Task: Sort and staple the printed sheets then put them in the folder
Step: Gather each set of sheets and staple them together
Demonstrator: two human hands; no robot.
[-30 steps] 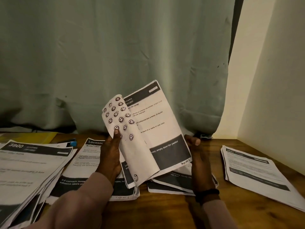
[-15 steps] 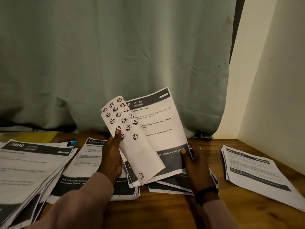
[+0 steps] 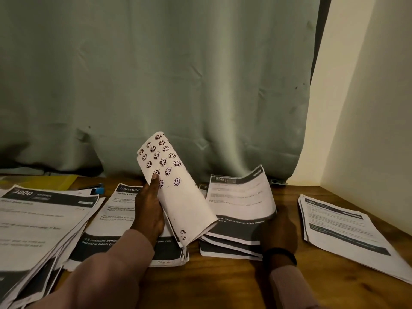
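My left hand (image 3: 148, 210) grips a curled sheet (image 3: 176, 192) printed with smiley faces, held upright above the desk. My right hand (image 3: 277, 233) holds the lower edge of a printed sheet (image 3: 240, 197) that leans down onto the middle pile (image 3: 229, 248); its fingers are hidden under the paper. Further piles of printed sheets lie on the wooden desk (image 3: 211, 284): a big one at the left (image 3: 38, 221), one under my left hand (image 3: 116, 217), one at the right (image 3: 343, 228). A yellow folder (image 3: 42, 182) lies at the back left.
A blue and black object (image 3: 98, 188) lies beside the yellow folder. A green curtain (image 3: 156, 85) hangs behind the desk and a cream wall (image 3: 367, 108) closes the right side. Bare wood shows along the front edge.
My right hand has lowered the printed sheet from upright beside the smiley sheet down onto the middle pile. My left hand has kept hold of the smiley sheet.
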